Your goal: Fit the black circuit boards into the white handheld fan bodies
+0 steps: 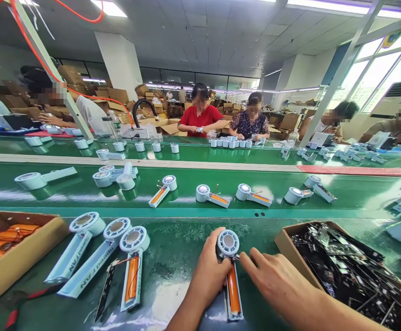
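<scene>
On the bench in front of me lies a light-blue handheld fan (pixel 228 242), its round head away from me and an orange battery (pixel 234 289) in its open handle. My left hand (pixel 210 264) is closed around the fan's neck, thumb across it. The fingers of my right hand (pixel 272 271) are bent together at the right of the neck, where small wires show; what they pinch is too small to make out. To the left is another open fan (pixel 133 243) with an orange battery, and a black circuit board (pixel 106 287) is wired to it.
Two fans (pixel 87 224) with printed handles lie left, near a box of orange batteries (pixel 24 262) and red-handled pliers (pixel 31 294). At right stands a carton of circuit boards (pixel 290 246). Beyond, a green conveyor (pixel 183 216) carries several fans; co-workers sit across it.
</scene>
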Action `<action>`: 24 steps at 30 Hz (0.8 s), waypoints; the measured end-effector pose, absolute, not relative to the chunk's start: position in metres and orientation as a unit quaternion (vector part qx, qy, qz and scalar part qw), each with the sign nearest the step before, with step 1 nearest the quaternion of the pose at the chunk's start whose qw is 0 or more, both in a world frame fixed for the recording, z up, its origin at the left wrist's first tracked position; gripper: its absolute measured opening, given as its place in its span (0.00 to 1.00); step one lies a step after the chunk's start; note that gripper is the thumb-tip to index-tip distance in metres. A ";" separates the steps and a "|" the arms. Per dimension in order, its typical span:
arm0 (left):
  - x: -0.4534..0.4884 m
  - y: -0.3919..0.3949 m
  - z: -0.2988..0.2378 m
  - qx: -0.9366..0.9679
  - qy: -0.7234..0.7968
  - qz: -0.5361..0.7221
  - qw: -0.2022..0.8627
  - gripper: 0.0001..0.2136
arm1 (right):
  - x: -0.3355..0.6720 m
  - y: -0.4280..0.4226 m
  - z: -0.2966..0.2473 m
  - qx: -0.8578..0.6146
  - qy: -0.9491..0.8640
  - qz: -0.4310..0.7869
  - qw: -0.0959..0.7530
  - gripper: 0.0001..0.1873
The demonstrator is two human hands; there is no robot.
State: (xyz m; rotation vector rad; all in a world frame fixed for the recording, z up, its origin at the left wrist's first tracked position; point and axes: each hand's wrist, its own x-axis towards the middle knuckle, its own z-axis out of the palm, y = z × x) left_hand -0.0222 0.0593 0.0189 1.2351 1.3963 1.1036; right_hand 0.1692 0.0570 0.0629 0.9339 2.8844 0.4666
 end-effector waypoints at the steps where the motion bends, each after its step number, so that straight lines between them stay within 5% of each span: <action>1: -0.021 0.059 0.019 0.502 0.570 0.452 0.467 0.31 | 0.169 0.058 0.065 0.317 0.937 0.141 0.050 0.24; 9: -0.015 0.050 0.017 0.470 0.566 0.475 0.483 0.26 | 0.153 0.067 0.087 0.423 0.903 -0.027 0.066 0.19; 15: -0.004 0.052 0.010 0.443 0.575 0.536 0.431 0.27 | 0.159 0.047 0.064 0.457 0.854 -0.181 -0.171 0.11; 19: 0.000 0.048 0.000 0.425 0.574 0.549 0.434 0.30 | 0.159 0.027 0.023 0.444 0.834 -0.150 -0.290 0.13; 24: -0.011 0.038 -0.007 0.402 0.508 0.512 0.563 0.33 | 0.148 0.012 -0.014 0.465 0.799 -0.053 -0.378 0.13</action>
